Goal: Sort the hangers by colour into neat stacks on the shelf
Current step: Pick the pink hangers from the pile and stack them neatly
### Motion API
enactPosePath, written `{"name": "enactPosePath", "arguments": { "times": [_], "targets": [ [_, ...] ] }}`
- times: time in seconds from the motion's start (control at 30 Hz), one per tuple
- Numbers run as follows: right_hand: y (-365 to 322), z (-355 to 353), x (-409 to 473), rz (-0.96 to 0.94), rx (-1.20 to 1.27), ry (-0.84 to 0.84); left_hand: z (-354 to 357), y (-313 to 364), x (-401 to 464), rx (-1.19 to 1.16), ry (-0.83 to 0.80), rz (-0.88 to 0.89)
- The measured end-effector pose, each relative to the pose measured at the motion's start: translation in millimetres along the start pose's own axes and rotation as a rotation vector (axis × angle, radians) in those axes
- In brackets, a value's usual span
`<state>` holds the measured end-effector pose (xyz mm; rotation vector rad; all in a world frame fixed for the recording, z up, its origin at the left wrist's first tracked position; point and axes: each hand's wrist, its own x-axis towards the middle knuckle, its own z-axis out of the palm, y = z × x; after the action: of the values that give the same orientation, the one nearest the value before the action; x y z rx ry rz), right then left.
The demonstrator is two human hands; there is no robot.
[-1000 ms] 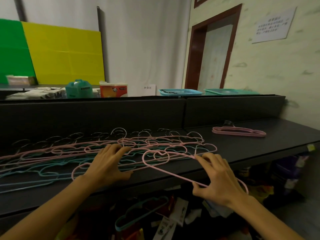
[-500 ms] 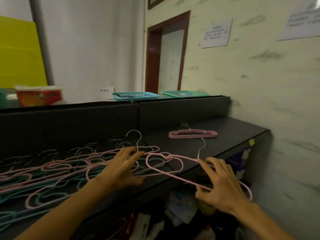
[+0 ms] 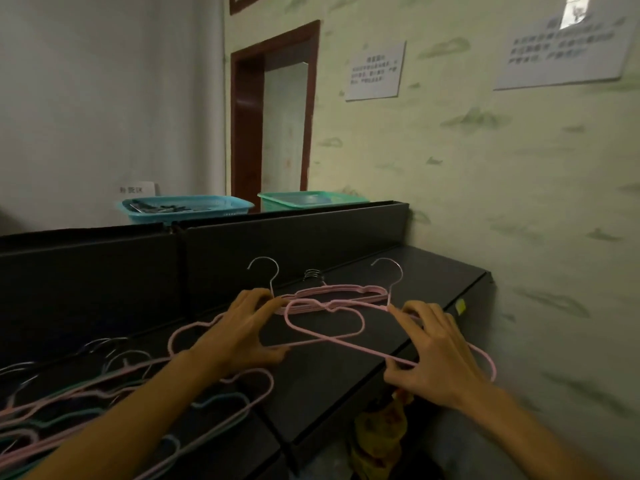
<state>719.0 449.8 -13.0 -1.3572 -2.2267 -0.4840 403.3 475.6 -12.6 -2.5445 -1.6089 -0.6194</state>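
Gripping one pink hanger (image 3: 325, 327) in each hand, left hand (image 3: 239, 327) and right hand (image 3: 436, 355), just before the pink stack (image 3: 346, 293).

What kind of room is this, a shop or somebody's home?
Probably a back room or storeroom rather than a home. A long black shelf holds a heap of loose hangers, plastic baskets sit on the ledge above, and printed notices are stuck to the wall beside a doorway.

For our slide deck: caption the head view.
Left hand and right hand each hold a pink hanger near the pink stack on the shelf.
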Motion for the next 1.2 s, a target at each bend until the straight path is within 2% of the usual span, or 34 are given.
{"name": "enactPosePath", "arguments": {
  "times": [0.2, 0.6, 0.77, 1.2],
  "targets": [
    [71.4, 20.1, 33.1, -0.002, -0.048, -0.013, 34.7, 0.4, 70.5, -0.048, -0.044, -0.022],
    [217.7, 95.1, 122.4, -0.087, 0.091, -0.052, 89.8, -0.2, 181.1, -0.05, -0.094, -0.22],
    [241.5, 119.7, 142.3, -0.098, 0.183, -0.039, 103.2, -3.6, 198.2, -0.031, -0.142, -0.277],
    [256.7, 145.1, 163.6, -0.108, 0.233, -0.046, 117.1, -9.0, 213.8, -0.087, -0.163, -0.234]
  ]
}}
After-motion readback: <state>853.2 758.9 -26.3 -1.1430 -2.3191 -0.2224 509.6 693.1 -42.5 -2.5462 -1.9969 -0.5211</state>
